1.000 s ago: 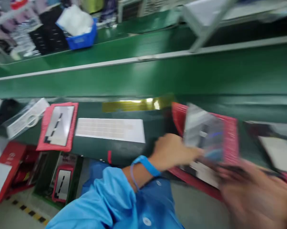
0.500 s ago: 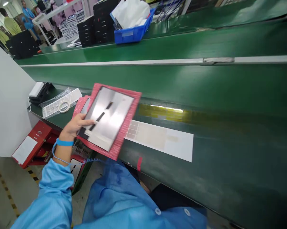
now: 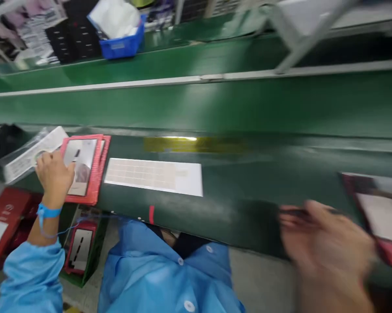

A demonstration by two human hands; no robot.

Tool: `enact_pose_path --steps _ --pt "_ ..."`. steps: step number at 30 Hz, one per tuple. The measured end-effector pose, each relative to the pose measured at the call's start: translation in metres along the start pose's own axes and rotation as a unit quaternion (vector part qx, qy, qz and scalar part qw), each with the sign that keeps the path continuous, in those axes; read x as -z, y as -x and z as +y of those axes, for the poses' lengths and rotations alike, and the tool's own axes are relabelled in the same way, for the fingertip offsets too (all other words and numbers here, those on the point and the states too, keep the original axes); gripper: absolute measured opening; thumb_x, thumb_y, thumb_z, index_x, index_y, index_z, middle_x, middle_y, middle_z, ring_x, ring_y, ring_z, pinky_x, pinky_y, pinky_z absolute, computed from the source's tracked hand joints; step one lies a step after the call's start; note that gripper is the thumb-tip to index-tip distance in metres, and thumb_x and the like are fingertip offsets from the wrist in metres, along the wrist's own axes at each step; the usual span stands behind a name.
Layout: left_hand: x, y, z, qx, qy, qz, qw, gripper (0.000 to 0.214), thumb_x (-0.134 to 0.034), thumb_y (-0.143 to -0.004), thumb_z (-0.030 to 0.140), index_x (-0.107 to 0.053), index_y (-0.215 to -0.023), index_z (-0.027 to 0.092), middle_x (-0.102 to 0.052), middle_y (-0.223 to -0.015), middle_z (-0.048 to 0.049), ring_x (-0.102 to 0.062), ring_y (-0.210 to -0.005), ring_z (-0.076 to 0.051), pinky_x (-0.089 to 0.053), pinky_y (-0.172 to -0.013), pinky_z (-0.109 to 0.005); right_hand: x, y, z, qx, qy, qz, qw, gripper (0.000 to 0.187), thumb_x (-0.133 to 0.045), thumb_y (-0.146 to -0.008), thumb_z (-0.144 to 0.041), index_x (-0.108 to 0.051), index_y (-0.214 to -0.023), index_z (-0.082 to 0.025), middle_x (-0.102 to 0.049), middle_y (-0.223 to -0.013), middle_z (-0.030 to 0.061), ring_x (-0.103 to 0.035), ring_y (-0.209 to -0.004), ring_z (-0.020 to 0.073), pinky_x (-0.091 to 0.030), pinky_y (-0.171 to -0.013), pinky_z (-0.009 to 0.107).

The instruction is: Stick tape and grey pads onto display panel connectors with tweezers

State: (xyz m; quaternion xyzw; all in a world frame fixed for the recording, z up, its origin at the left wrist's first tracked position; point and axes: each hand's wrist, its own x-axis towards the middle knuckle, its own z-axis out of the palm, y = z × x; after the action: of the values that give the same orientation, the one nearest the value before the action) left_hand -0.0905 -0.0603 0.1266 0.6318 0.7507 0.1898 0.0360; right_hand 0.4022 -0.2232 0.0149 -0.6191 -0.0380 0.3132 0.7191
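Observation:
My left hand (image 3: 55, 176) rests at the left edge of a silver flat panel (image 3: 85, 152) with a black strip, its thumb over the panel and fingers apart. The panel lies on a red foam sheet (image 3: 92, 187), with another red-edged sheet showing beneath. Blurred by motion, my right hand (image 3: 326, 243) is closed at the lower right round a thin dark object (image 3: 298, 212) whose kind I cannot make out. Beside it, a second panel (image 3: 383, 217) on red foam lies at the right edge. Between my hands is a white label sheet (image 3: 153, 176) with rows of rectangular stickers.
Yellow tape (image 3: 196, 144) runs along the green bench (image 3: 235, 182). A bagged white strip (image 3: 36, 152) lies at left. Below stand a red box (image 3: 10, 230) and a green bin (image 3: 85, 271) holding another panel. A blue tray (image 3: 122, 47) sits beyond the rail (image 3: 170, 81).
The panel and red foam, held up by my left hand before, now lie on the stack at left. My right hand has come into view. The view has swung to the right.

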Motion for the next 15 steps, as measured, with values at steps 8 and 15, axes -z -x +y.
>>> enact_pose_path --steps 8,15 --pt "-0.141 0.099 0.155 -0.400 0.097 -0.148 0.899 0.026 -0.055 -0.108 0.026 -0.074 -0.124 0.018 -0.073 -0.141 -0.0109 -0.062 -0.137 -0.027 -0.049 -0.121 -0.044 -0.061 0.011 0.017 0.086 0.056 -0.190 0.976 0.049 -0.098 -0.072 -0.055 -0.068 -0.088 -0.020 -0.079 -0.080 0.0074 -0.074 -0.063 0.0170 -0.060 -0.055 0.022" --pt "-0.159 0.103 0.170 -0.392 0.091 -0.146 0.904 0.033 -0.056 -0.106 0.025 -0.070 -0.134 0.012 -0.069 -0.117 -0.0153 -0.059 -0.111 -0.032 -0.054 -0.101 -0.049 -0.124 -0.017 0.032 0.077 0.126 -0.303 0.941 0.040 -0.089 -0.076 -0.051 -0.064 -0.086 -0.021 -0.075 -0.077 0.0044 -0.073 -0.064 0.0173 -0.059 -0.056 0.025"
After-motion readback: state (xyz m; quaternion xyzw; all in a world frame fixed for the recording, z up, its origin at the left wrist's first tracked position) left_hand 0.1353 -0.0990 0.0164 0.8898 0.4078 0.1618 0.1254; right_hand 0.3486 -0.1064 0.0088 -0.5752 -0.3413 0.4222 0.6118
